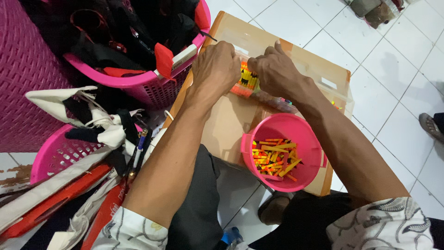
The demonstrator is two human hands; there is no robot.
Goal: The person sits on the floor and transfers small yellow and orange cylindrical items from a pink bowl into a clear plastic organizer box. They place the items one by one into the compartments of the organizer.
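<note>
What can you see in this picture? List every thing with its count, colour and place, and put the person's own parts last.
Cardboard box: one, brown, on the floor, centre.
Bucket: one, pink, on the box's near corner.
Short sticks: many, orange, yellow and red, inside the bucket.
Stick bundle: one, yellow and orange, between both hands.
Baskets: two, pink, left, holding black, white and red cloth items.
Pens: a few, dark, beside the lower basket.
Tiled floor: white, right.
Shoe: one, grey, right edge.
Left hand: fingers curled on the bundle.
Right hand: fingers on the bundle.

Head view, steeply down, probably close
</note>
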